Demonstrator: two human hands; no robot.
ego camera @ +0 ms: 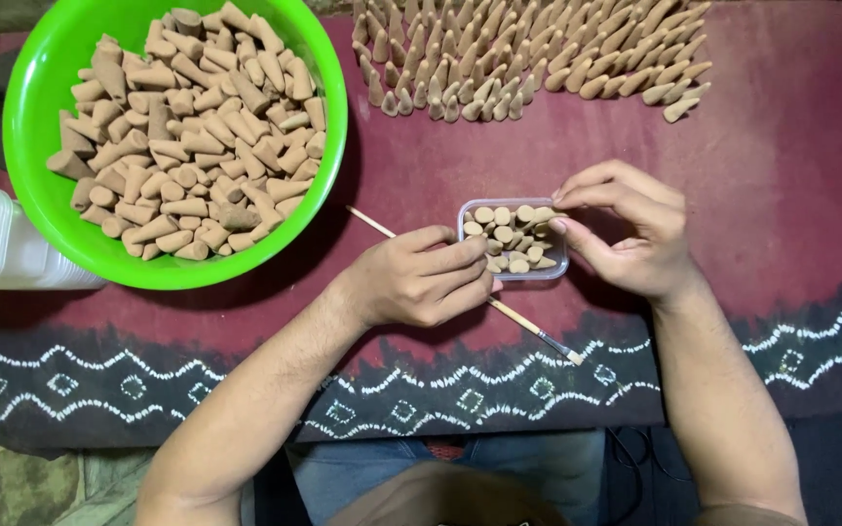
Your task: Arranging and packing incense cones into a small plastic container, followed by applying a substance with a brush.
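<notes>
My right hand (626, 234) pinches fingertips together on a cone (545, 211) at the right rim of the clear box (513, 239), centre frame, while my left hand (421, 282) curls against its left side to steady it, fingers closed on nothing I can see. The brush (528, 326) runs under that hand, its middle hidden; the bowl (41, 88) at upper left and the rows (528, 49) at the top are cut off

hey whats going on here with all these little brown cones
A person sits at a dark red patterned cloth, both hands at a small clear plastic box packed with tan cones. The left hand steadies its near side; the right hand pinches at the far edge, seemingly fitting a cone. A thin wooden-handled brush lies under the left hand. A bright green plastic bowl holds loose cones, and rows of upright cones stand beyond.
</notes>
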